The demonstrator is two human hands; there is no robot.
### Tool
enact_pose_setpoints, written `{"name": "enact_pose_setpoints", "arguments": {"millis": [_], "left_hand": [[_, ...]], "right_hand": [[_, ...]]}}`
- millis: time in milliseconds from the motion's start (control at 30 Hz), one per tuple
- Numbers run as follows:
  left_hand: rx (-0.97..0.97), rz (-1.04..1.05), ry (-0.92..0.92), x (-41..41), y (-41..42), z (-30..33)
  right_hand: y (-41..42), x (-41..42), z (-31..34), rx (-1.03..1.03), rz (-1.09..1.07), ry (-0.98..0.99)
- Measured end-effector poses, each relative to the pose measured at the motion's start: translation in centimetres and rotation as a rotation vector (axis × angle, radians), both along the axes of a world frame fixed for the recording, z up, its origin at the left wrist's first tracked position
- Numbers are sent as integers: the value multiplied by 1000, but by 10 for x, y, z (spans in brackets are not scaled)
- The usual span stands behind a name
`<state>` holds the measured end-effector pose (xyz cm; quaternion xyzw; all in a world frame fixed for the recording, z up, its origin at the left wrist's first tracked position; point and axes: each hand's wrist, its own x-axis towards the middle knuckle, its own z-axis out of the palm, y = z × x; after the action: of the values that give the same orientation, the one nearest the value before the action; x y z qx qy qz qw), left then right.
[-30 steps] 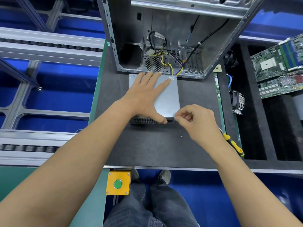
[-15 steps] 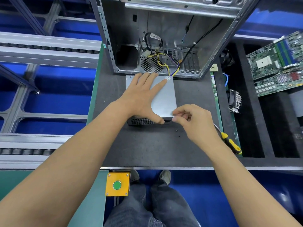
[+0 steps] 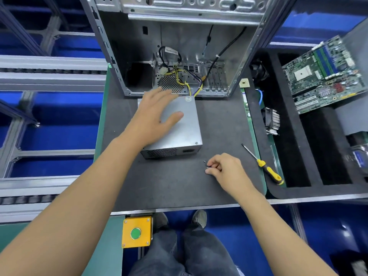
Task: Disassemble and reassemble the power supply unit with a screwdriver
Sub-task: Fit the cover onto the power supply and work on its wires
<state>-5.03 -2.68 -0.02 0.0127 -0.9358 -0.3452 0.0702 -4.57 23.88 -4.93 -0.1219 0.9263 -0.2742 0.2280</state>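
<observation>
Pinching small dark screws (image 3: 207, 166) on the grey mat (image 3: 169, 182) with my right hand (image 3: 224, 169), nearer the yellow-handled screwdriver (image 3: 262, 164); my left hand (image 3: 154, 118) lies flat on the grey metal power supply box (image 3: 186, 126), up-left.

The left hand (image 3: 153, 118) covers the far left top of the power supply (image 3: 183, 128). Under the curled fingers of the right hand (image 3: 223, 170), the screws (image 3: 208, 166) are specks; perhaps one is pinched, too small to tell. The case (image 3: 179, 46) runs off the top edge. The board (image 3: 326, 74) is cut off on the right.
</observation>
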Motion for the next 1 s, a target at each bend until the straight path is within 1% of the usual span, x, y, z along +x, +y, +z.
{"name": "enact_pose_setpoints", "arguments": {"millis": [100,167,233,300,333,400,500,633,700,867,1000], "left_hand": [[45,155,190,11,-7,-3],[110,292,239,15,-14,-6],[189,382,210,17,-18,-9],[265,407,174,16,-20,-13],[344,423,154,16,-23,-15],[539,478,109,17,-25,-19],[682,511,51,19,-29,-28],[809,492,-10,19,-32,-38],[837,476,-24,20,-33,-42],[832,443,-30,18,-37,-41],[841,424,-20,18,-38,-45]], "right_hand": [[-1,1,-6,59,69,42],[0,0,-6,52,69,53],[-1,-11,4,-59,-72,51],[-8,-30,20,-215,-247,88],[-13,-41,28,-281,-294,120],[-26,-61,46,-386,-302,177],[-48,-85,67,-464,-269,245],[-74,-108,76,-457,-196,248],[-82,-117,75,-443,-161,231],[-91,-132,69,-329,-43,273],[-96,-137,67,-239,93,314]]}}
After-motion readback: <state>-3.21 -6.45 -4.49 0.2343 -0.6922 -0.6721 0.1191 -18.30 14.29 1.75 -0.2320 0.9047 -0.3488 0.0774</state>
